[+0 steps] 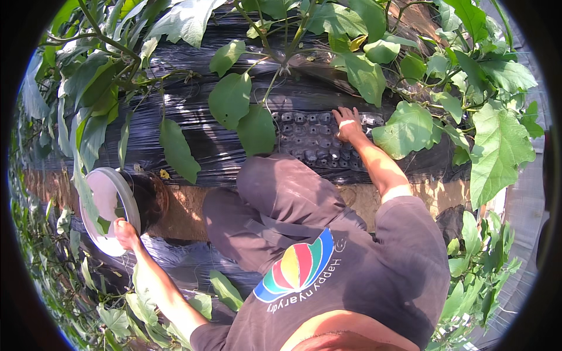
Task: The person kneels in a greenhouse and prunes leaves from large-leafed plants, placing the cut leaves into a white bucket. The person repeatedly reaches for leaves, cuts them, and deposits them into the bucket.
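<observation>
My left hand grips the near rim of a pale-rimmed bucket, which leans with its mouth towards the left. A green leaf hangs across the mouth and hides part of the inside. My right hand rests on a dark plastic seedling tray, fingers slightly spread over its upper right part. The tray lies with its cell bottoms up, and small drainage holes show in them. It sits on black plastic mulch film just beyond my bent knees. Leaves overlap the tray's left and right ends.
Broad-leaved plants, apparently eggplant, overhang the film, with thin strings among the stems. More foliage reaches in from the right. A bare soil path runs beneath me. Behind me lies another film-covered bed. Grey sheeting borders the far right.
</observation>
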`<state>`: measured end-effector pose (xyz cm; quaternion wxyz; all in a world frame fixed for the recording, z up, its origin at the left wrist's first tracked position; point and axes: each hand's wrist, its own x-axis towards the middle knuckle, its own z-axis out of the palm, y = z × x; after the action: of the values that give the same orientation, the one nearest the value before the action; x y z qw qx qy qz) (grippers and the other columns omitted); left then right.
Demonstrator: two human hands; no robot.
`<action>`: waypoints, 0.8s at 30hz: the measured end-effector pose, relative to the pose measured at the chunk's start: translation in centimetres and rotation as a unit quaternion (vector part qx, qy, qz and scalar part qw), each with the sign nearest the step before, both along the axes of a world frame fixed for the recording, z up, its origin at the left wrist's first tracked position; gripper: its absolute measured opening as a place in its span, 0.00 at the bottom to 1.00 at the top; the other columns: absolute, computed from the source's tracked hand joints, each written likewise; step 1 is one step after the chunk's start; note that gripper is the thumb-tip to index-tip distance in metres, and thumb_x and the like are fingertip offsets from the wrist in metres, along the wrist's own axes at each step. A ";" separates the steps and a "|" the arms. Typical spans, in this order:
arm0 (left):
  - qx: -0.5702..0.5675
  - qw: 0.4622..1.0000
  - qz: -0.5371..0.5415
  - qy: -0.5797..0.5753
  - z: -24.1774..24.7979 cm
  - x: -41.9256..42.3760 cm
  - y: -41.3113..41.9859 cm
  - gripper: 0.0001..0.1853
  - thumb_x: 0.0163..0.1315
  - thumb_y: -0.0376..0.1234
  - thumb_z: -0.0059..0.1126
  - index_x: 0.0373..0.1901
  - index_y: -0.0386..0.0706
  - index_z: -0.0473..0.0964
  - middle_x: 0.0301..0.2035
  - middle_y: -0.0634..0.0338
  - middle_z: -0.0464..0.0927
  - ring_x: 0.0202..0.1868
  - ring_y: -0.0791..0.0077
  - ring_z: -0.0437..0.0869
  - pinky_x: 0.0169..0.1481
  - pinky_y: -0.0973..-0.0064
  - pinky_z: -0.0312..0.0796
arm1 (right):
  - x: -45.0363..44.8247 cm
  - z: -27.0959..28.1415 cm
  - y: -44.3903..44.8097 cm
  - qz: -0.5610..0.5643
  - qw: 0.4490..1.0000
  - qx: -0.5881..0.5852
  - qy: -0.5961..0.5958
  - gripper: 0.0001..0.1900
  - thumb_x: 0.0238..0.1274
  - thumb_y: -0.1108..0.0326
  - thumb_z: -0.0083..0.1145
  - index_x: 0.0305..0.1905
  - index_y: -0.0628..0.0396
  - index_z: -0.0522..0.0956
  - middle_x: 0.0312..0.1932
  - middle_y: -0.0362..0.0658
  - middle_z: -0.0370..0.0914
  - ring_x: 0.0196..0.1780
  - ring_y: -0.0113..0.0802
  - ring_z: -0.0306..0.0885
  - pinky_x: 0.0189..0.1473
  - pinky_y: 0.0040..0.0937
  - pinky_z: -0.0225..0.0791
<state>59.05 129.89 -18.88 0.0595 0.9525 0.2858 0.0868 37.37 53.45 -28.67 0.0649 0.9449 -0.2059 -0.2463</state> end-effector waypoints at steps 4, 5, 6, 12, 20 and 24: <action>-0.001 1.000 -0.015 -0.001 0.1 0.6 -0.1 0.19 0.62 0.44 0.39 0.39 0.63 0.84 0.39 0.55 0.86 0.43 0.49 0.85 0.46 0.53 0.74 | 1.3 0.6 -1.3 -0.034 0.995 0.018 0.093 0.55 0.43 0.45 0.76 0.77 0.45 0.56 0.76 0.41 0.58 0.79 0.41 0.53 0.80 0.53 0.38; -0.002 1.000 -0.020 0.000 -0.1 0.8 -0.2 0.19 0.62 0.44 0.39 0.39 0.63 0.84 0.39 0.55 0.86 0.43 0.49 0.85 0.46 0.53 0.74 | 1.1 0.6 -1.4 -0.036 0.993 0.018 0.107 0.55 0.44 0.45 0.76 0.77 0.45 0.56 0.76 0.41 0.58 0.79 0.41 0.53 0.80 0.53 0.39; -0.003 1.000 -0.020 -0.002 -0.1 0.6 0.0 0.19 0.62 0.44 0.39 0.39 0.63 0.84 0.39 0.55 0.86 0.43 0.49 0.85 0.46 0.53 0.74 | 1.1 0.4 -1.7 -0.028 0.995 0.018 0.097 0.55 0.43 0.46 0.77 0.76 0.45 0.57 0.75 0.42 0.59 0.78 0.41 0.54 0.80 0.53 0.41; 0.004 1.000 -0.003 -0.002 0.1 0.6 0.6 0.18 0.61 0.44 0.40 0.39 0.65 0.84 0.39 0.55 0.87 0.42 0.49 0.86 0.45 0.52 0.74 | -0.9 0.6 -1.8 0.043 0.999 0.010 0.018 0.52 0.30 0.49 0.77 0.70 0.48 0.67 0.57 0.50 0.69 0.65 0.48 0.70 0.75 0.49 0.52; -0.007 0.999 0.004 0.035 -0.2 1.1 1.0 0.21 0.59 0.43 0.38 0.42 0.64 0.85 0.40 0.54 0.87 0.42 0.50 0.85 0.46 0.52 0.73 | -9.9 7.0 -1.7 -0.026 0.998 -0.013 -0.063 0.44 0.29 0.49 0.72 0.59 0.56 0.72 0.51 0.53 0.70 0.53 0.51 0.75 0.50 0.50 0.71; -0.007 0.999 -0.020 0.037 0.1 1.1 1.0 0.22 0.58 0.43 0.38 0.42 0.61 0.85 0.41 0.53 0.86 0.43 0.48 0.85 0.46 0.51 0.73 | -17.6 7.7 -3.2 -0.049 0.980 0.060 -0.183 0.39 0.34 0.50 0.67 0.57 0.58 0.75 0.50 0.52 0.72 0.57 0.49 0.73 0.60 0.50 0.67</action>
<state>60.18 130.86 -18.76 0.0572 0.9600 0.2698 0.0488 19.79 50.26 -20.98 -0.0428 0.9649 -0.2453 -0.0840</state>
